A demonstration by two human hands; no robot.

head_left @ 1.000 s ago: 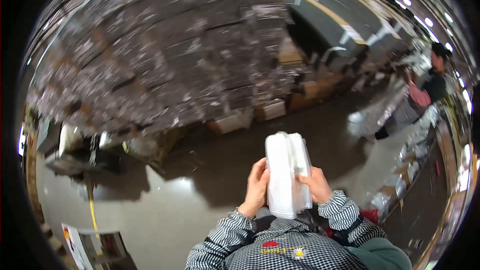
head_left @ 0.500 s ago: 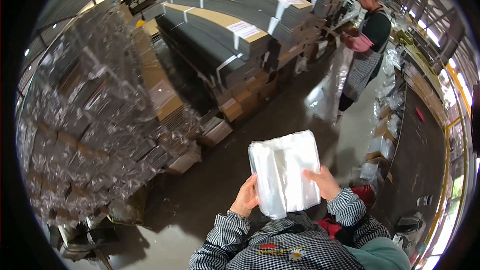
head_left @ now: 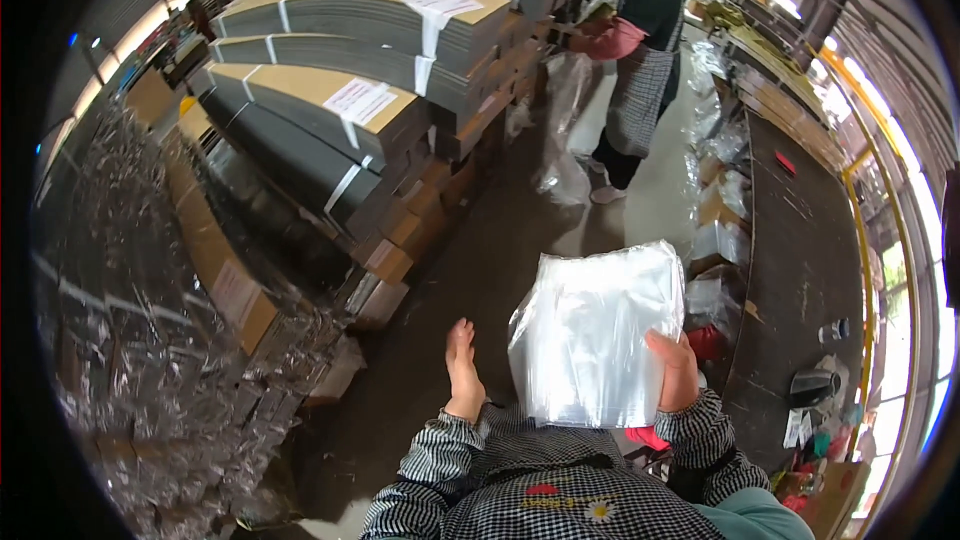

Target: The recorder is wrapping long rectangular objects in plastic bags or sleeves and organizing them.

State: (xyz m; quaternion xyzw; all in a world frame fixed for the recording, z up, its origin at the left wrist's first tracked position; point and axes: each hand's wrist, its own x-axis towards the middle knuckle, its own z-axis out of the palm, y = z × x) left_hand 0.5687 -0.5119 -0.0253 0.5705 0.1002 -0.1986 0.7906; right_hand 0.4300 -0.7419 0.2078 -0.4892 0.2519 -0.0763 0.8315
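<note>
A stack of clear plastic bags (head_left: 600,335) is held up in front of my apron, its surface shining white in the light. My right hand (head_left: 677,372) grips the stack along its right edge, thumb on top and the other fingers hidden beneath. Off to the left of the stack, my left hand (head_left: 463,370) is raised with its fingers stretched upward, touching nothing. A gap lies between that hand and the bags' left edge.
Strapped bundles of dark cardboard (head_left: 310,95) are piled at the far left, beside plastic-wrapped stacks (head_left: 130,340). A co-worker (head_left: 640,60) stands ahead with a long plastic sheet (head_left: 565,130). On the right runs a dark worktable (head_left: 800,240) with a red item (head_left: 785,162) on it.
My left hand has let go of the bags and moved away to the left. The stack, still in my right hand, has shifted right. The view has turned to the right.
</note>
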